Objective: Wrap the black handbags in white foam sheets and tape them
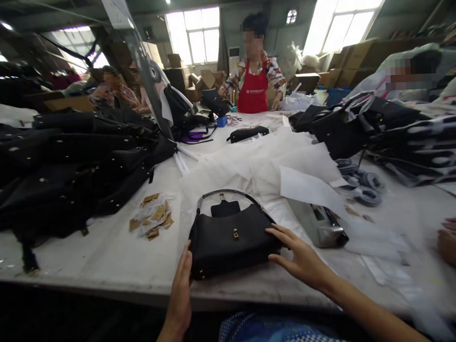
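The black handbag [219, 242] shows a gold clasp [236, 233], handle [238, 191] arching toward twelve o'clock; left hand [181, 284], fingers straight, touches at nine, right hand [299, 256], fingers spread, at three.

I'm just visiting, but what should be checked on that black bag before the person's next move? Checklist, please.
1. Left hand at the black bag's left end: ok, fingers against it.
2. Right hand at the other end: ok, fingers spread, not wrapped around it.
3. Flap fastened to the front clasp: not ok, it sits back behind the front panel.
4. Handle clear of the front clasp: ok, it arches behind.
5. Pile of small brown and white pieces apart from the bag: ok.
6. Anything inside the bag: cannot tell, interior hidden.
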{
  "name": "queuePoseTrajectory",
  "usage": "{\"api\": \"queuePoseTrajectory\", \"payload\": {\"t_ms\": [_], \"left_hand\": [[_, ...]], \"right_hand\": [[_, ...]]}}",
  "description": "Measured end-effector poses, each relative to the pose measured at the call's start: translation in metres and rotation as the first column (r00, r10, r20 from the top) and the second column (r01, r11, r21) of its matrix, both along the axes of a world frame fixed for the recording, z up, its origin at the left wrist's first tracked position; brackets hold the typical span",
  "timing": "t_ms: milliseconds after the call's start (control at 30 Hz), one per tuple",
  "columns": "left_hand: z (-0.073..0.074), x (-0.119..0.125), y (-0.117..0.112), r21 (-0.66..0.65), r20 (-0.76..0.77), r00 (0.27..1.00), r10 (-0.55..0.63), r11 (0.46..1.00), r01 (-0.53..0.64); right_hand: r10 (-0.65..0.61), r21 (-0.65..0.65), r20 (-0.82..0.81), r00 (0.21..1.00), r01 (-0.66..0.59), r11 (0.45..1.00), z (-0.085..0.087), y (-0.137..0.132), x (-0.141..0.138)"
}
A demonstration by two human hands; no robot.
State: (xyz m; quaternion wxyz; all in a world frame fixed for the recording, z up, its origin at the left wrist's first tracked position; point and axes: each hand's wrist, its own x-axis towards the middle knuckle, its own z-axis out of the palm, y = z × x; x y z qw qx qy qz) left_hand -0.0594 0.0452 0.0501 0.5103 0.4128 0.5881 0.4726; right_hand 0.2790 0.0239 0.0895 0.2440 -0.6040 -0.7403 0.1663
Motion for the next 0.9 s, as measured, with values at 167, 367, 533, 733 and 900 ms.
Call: {"api": "queuePoseTrajectory", "payload": {"t_ms": [167,367,533,733,900], "left_hand": [[0.016,-0.017,-0.004,0.181,-0.628,0.777,-0.034,0.965,0.188],[0.037,0.013,0.015,0.144,-0.981,0.191,-0.030,0.544,0.827],[0.010,0.021,0.019,0.167,-0.986,0.136,0.100,0.493,0.854],[-0.008,0.024,-0.005,0.163,-0.987,0.136,0.090,0.514,0.842],[-0.015,0.044,-0.014,0.164,-0.986,0.152,0.067,0.527,0.834]], "right_hand": [[0.057,0.145,0.229,0.972,-0.092,0.985,0.021,-0.017,-0.003],[0.330,0.067,0.383,0.863,-0.382,0.922,0.021,0.015,-0.040],[0.328,0.161,0.422,0.845,-0.426,0.890,-0.020,0.022,-0.046],[0.341,0.188,0.375,0.862,-0.431,0.882,-0.057,0.002,-0.044],[0.332,0.120,0.196,0.923,-0.358,0.926,-0.046,0.002,-0.054]]}}
